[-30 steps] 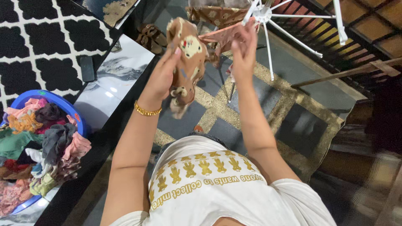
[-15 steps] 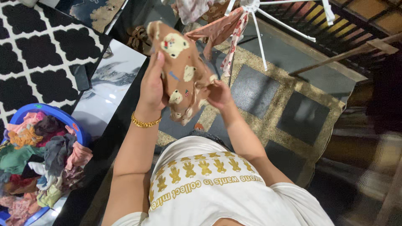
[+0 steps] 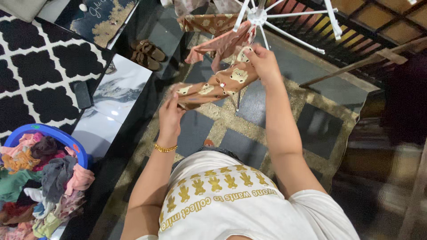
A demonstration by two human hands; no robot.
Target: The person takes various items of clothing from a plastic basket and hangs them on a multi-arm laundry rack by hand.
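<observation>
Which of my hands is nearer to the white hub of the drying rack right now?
Right. Your right hand grips one end of the brown bear-print cloth just below the white hub. Your left hand holds the other end, lower and farther off.

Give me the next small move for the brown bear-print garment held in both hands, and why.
Probably lift the brown bear-print garment onto a free white arm of the drying rack. The left hand and right hand hold it stretched out just below the rack hub, where a pink garment already hangs.
</observation>
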